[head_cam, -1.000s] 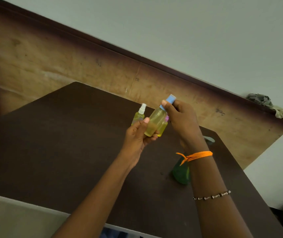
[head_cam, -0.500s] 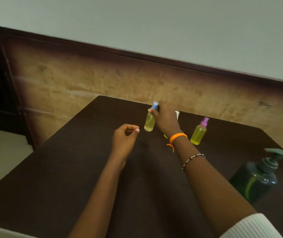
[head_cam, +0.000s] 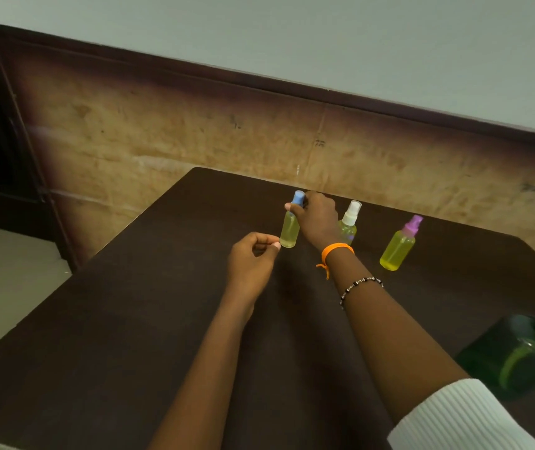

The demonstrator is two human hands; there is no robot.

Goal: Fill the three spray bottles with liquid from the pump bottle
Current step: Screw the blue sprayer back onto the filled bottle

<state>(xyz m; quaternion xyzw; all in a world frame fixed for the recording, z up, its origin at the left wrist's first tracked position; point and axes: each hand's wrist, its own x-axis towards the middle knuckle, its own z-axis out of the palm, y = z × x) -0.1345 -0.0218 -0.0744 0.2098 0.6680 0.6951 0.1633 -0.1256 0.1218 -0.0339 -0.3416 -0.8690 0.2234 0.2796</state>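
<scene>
My right hand (head_cam: 316, 219): fingers curled round the neck of the small clear blue-capped spray bottle (head_cam: 290, 226) of yellow liquid, upright on the dark brown table (head_cam: 129, 319).
My left hand (head_cam: 251, 258): just near-left of that bottle, fingers loosely curled, thumb meeting fingertip, holding nothing.
White-capped spray bottle (head_cam: 348, 222): just right of my right hand.
Purple-capped spray bottle (head_cam: 399, 245): further right, apart.
Green pump bottle (head_cam: 519, 352): near right edge.

The right forearm carries a white ribbed sleeve (head_cam: 464, 417) pushed back above the elbow end, a thin bracelet of dark and pale beads (head_cam: 360, 285) mid-forearm, and an orange thread band (head_cam: 337, 250) knotted at the wrist, loose ends hanging. The left forearm is bare.
</scene>
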